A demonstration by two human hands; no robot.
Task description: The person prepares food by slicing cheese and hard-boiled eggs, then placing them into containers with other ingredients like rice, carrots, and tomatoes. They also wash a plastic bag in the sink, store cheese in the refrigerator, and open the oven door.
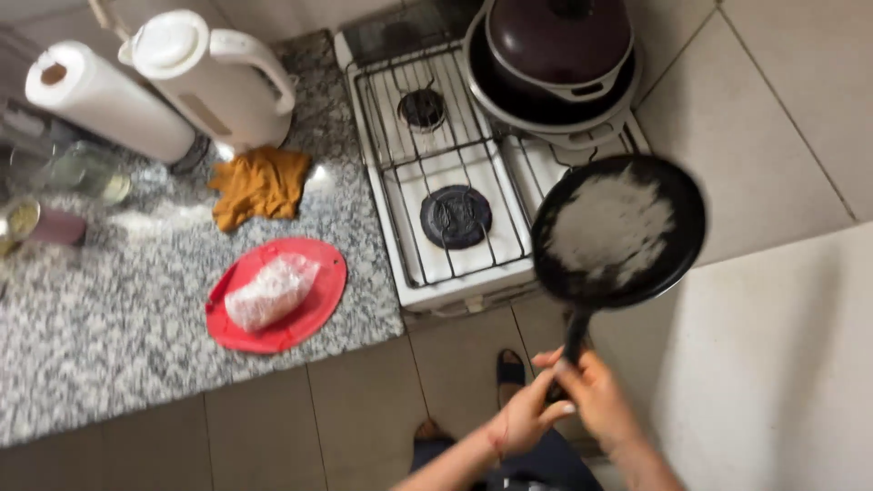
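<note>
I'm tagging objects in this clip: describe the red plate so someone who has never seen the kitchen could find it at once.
Start at the white gas stove and move left onto the speckled granite counter. Near the counter's front edge lies the red plate, round and flat, below a crumpled mustard cloth. It is the only red thing there, and it carries a clear bag of something whitish.

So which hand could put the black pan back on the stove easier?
Probably the right hand: it grips the frying pan's handle higher up, nearer the pan. The left hand sits lower on the handle, farther from the stove.
</note>
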